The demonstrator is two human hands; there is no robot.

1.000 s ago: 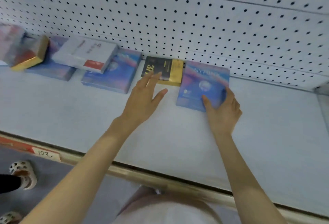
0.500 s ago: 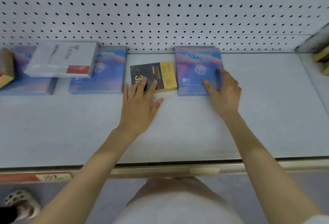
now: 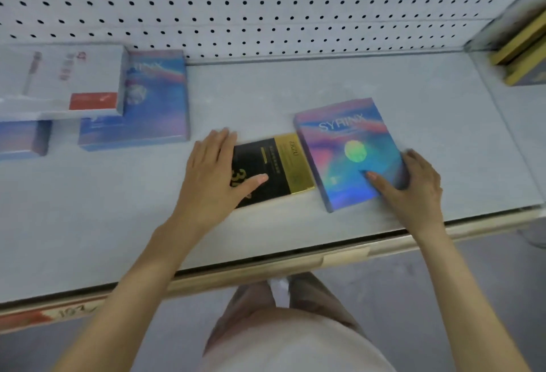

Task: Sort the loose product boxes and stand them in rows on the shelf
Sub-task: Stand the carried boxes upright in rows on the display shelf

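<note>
**Fingers [image 3: 218,147] of my left hand [image 3: 211,178] flat; right hand [image 3: 413,185] gripping**

Left: straight fingers and thumb rest on black-and-gold box [image 3: 280,165], which lies flat near the front of the shelf [image 3: 266,91].
Right: thumb on top, fingers [image 3: 413,159] curled round the right edge of SYRINX box [image 3: 345,147], lying askew just beside the first.

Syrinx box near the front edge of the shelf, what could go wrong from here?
The Syrinx box sits close to the front edge of the shelf; the right hand grips only its right side, so it might slip off. The left hand lies flat on the black and gold box, which may slide rather than lift.
</note>
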